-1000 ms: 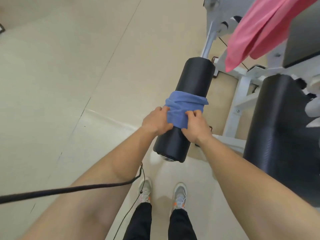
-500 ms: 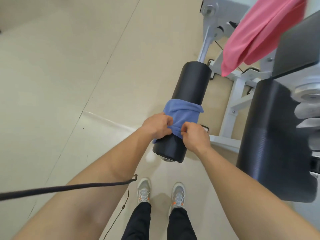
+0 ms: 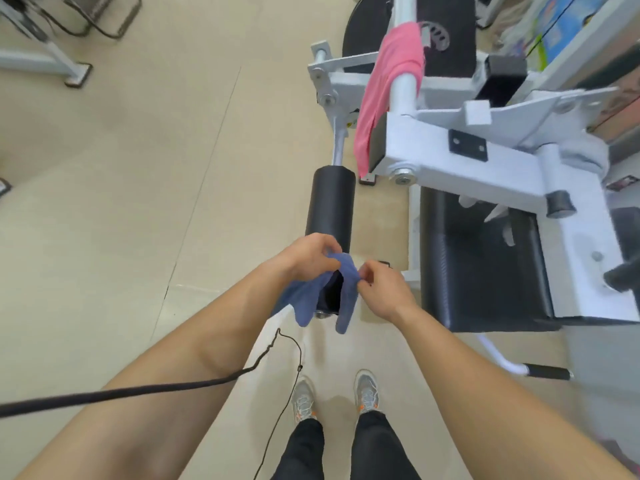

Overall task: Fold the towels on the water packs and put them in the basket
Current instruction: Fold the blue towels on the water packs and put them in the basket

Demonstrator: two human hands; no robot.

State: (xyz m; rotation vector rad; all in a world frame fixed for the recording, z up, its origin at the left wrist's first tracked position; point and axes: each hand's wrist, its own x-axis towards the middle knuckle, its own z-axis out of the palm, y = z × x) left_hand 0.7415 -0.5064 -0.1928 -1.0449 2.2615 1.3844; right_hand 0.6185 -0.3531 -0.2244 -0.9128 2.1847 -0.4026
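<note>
A small blue towel [image 3: 346,292] hangs over the near end of a black foam roller [image 3: 331,209] on a white exercise machine. My left hand [image 3: 308,259] pinches the towel's top left part. My right hand [image 3: 381,289] pinches its right edge, level with the left hand. Two loose ends of the towel dangle below my hands, with the roller's dark end showing between them. A pink towel [image 3: 384,98] is draped over a white bar higher up on the machine. No basket or water packs are in view.
The white machine frame [image 3: 485,140] and its black pad [image 3: 481,265] stand close on the right. A black cable [image 3: 138,389] crosses my left forearm. Another machine's base [image 3: 52,60] sits far left. Beige floor [image 3: 121,220] lies to the left; my shoes [image 3: 332,396] are below.
The towel was wrapped round the roller's middle. It has slid to the roller's near end and come loose, with both hands pulling it toward me. The view has tilted up.
</note>
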